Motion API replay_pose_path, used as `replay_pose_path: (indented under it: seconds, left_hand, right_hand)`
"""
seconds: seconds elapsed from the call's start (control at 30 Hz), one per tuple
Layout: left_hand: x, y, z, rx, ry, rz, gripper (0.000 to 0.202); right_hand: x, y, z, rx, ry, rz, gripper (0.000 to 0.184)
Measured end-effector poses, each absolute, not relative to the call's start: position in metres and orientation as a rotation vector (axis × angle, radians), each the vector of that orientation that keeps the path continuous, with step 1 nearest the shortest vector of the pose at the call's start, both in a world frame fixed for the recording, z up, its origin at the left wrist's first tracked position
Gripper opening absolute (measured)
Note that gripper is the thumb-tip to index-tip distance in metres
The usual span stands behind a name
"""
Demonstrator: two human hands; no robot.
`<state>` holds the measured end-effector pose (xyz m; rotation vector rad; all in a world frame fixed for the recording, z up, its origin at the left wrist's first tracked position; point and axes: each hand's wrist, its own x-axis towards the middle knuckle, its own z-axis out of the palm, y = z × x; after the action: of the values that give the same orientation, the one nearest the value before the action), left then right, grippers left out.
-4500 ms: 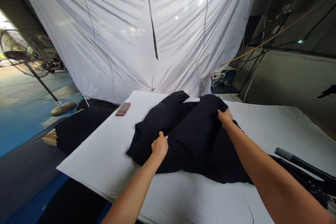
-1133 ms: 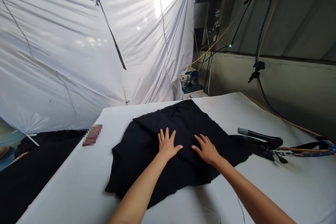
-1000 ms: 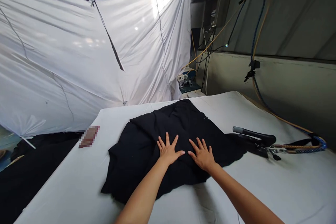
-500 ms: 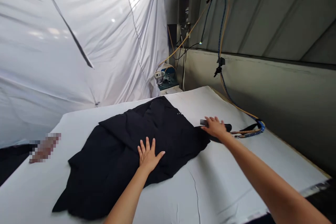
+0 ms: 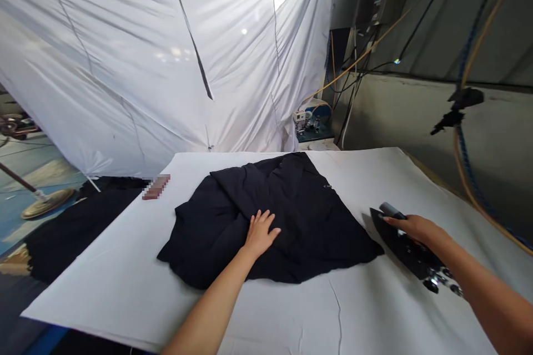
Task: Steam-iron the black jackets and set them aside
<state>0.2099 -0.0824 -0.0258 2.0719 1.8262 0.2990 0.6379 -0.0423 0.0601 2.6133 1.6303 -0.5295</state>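
Observation:
A black garment (image 5: pixel 300 216) lies spread on the white padded table (image 5: pixel 125 283). My left hand (image 5: pixel 260 231) rests flat on the garment's near middle, fingers stretched out. My right hand (image 5: pixel 412 227) is wrapped round the handle of a black iron (image 5: pixel 406 247) that sits on the table just right of the garment's edge. The iron's tip points toward the cloth.
A white sheet (image 5: pixel 166 55) hangs behind the table. Hoses and cables (image 5: pixel 466 138) run down at the right by a grey wall. More dark cloth (image 5: pixel 75 222) lies left of the table, with a fan base (image 5: pixel 41 202) on the floor.
My right hand left the garment, reached right and closed on the iron's handle; it now holds the iron nearer the cloth. My left hand stayed flat on the garment.

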Motion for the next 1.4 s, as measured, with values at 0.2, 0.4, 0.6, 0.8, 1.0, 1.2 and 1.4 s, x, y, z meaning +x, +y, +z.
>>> replay_pose_path:
  seconds: [0.2, 0.4, 0.6, 0.8, 1.0, 1.2, 1.4]
  left_hand:
    - [0.099, -0.08, -0.018, 1.858, 2.335, 0.62, 0.038]
    - [0.031, -0.073, -0.023, 1.831, 2.432, 0.616, 0.041]
    - [-0.027, -0.061, -0.031, 1.877, 2.411, 0.465, 0.045]
    - [-0.071, -0.027, -0.045, 1.88, 2.34, 0.366, 0.048]
    - [-0.089, -0.013, -0.074, 1.878, 2.297, 0.389, 0.047]
    - [-0.091, -0.015, -0.093, 1.822, 2.43, 0.459, 0.047]
    - [-0.092, -0.009, -0.097, 1.797, 2.427, 0.61, 0.046]
  right_hand:
    - [0.54, -0.024, 0.128, 2.479, 1.787, -0.552, 0.048]
    - [0.369, -0.017, 0.097, 2.18, 2.104, -0.681, 0.063]
    - [0.292, -0.012, 0.052, 2.013, 2.074, -0.636, 0.062]
    - [0.269, 0.03, 0.093, 2.249, 1.977, -0.452, 0.067]
    - [0.194, 0.063, 0.082, 2.06, 2.081, -0.431, 0.065]
    - [0.135, 0.13, 0.066, 2.035, 2.107, -0.39, 0.07]
    - [0.088, 0.179, 0.071, 2.023, 2.105, -0.341, 0.07]
